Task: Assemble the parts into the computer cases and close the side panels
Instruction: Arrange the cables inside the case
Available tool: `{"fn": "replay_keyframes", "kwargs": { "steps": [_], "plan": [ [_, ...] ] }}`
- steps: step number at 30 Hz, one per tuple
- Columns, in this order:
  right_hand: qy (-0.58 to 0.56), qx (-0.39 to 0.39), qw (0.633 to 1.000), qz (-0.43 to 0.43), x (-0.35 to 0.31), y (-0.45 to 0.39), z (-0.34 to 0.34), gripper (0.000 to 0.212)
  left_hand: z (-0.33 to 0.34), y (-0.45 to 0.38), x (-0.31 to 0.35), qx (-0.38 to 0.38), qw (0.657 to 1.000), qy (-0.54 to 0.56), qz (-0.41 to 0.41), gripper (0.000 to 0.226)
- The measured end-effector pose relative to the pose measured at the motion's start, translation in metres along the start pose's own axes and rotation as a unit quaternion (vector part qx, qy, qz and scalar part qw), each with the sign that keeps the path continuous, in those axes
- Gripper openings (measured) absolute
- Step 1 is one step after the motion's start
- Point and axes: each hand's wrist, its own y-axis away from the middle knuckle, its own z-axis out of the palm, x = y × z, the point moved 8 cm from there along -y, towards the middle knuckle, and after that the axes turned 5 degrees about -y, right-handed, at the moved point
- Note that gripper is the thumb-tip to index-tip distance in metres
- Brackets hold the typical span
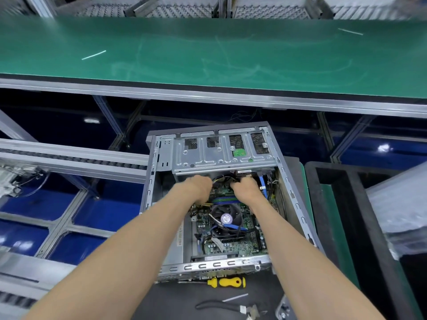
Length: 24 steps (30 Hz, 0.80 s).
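Observation:
An open grey computer case [150,181] lies on its side in front of me, its side panel off. Inside sit a green motherboard [233,245] with a round black CPU fan [225,219] and a silver drive cage [221,155] at the far end. Both my hands reach deep into the case, just below the drive cage. My left hand [198,185] has its fingers curled down among black and yellow cables [223,180]. My right hand [246,187] is curled too, beside a blue cable [263,189]. The fingertips are hidden, so what they hold is unclear.
A yellow-handled screwdriver [227,282] lies on the dark mat just in front of the case. A cable and small parts [247,309] lie nearer me. A black foam tray [346,204] stands at the right, a long green conveyor belt [208,54] beyond, and roller rails [69,158] at the left.

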Motion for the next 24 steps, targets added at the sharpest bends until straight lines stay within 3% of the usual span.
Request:
{"fn": "replay_keyframes", "kwargs": {
  "steps": [4,6,7,9,12,14,16,17,19,24],
  "plan": [
    [0.007,0.001,1.000,0.012,0.000,0.002,-0.002,0.021,0.008,-0.009,-0.023,-0.070,0.998,0.005,-0.001,0.031],
    [-0.001,-0.004,1.000,0.019,-0.001,0.005,-0.002,0.013,0.020,-0.012,-0.031,-0.098,0.995,0.008,-0.001,0.024],
    [-0.007,-0.002,1.000,0.020,0.000,0.003,-0.002,0.023,0.024,-0.013,-0.034,-0.106,0.994,0.015,-0.001,0.020],
    [-0.011,0.002,1.000,0.024,0.001,0.002,-0.003,0.034,0.025,-0.016,-0.035,-0.102,0.994,0.031,-0.001,0.022],
    [-0.023,0.004,1.000,0.018,0.002,0.001,-0.003,0.019,0.021,-0.015,-0.036,-0.076,0.997,0.009,-0.008,0.030],
    [-0.007,0.006,1.000,0.007,0.001,0.001,-0.003,0.013,0.016,-0.014,-0.033,-0.045,0.999,-0.017,-0.004,0.024],
    [0.022,0.006,1.000,-0.004,0.000,0.002,-0.002,0.022,0.011,-0.013,-0.029,-0.020,0.998,-0.053,0.005,0.008],
    [0.031,0.003,0.999,-0.005,-0.001,0.002,-0.002,0.025,0.009,-0.012,-0.028,-0.016,0.998,-0.064,0.009,0.010],
    [0.021,0.007,1.000,-0.002,-0.001,0.002,-0.003,0.015,0.009,-0.008,-0.025,-0.025,0.996,-0.080,0.023,0.013],
    [-0.050,0.043,0.997,0.027,0.005,0.004,-0.010,0.020,0.018,-0.007,-0.018,-0.099,0.993,-0.019,0.057,0.012]
  ]
}}
